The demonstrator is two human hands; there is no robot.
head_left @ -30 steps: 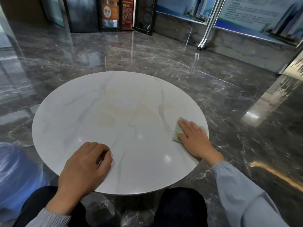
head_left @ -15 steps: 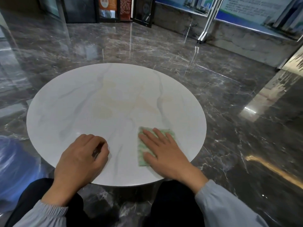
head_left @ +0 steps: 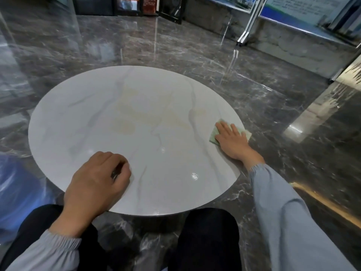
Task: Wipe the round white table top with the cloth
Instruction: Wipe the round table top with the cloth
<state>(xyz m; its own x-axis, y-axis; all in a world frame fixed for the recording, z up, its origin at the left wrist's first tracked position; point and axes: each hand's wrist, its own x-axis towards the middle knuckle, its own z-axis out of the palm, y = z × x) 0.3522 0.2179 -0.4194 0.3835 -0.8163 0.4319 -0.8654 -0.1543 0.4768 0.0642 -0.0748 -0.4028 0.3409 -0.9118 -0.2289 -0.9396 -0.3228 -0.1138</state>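
Observation:
The round white table top (head_left: 93, 118) with faint grey veins fills the middle of the view; pale yellowish stains (head_left: 129, 130) mark its centre. My right hand (head_left: 231, 140) lies flat, fingers spread, pressing a light green cloth (head_left: 214, 134) onto the table's right edge; a corner of the cloth pokes past the rim. My left hand (head_left: 97, 182) rests on the near left part of the table top with its fingers curled in, nothing visible inside it.
Glossy dark marble floor (head_left: 175, 49) surrounds the table. A blue blurred object (head_left: 17, 192) sits low at the left. My dark-trousered knees (head_left: 207, 237) are under the near rim. Display boards on metal stands (head_left: 250, 20) line the back right wall.
My right hand has slid the cloth from the near middle of the table out to the right edge. My left hand has stayed in place.

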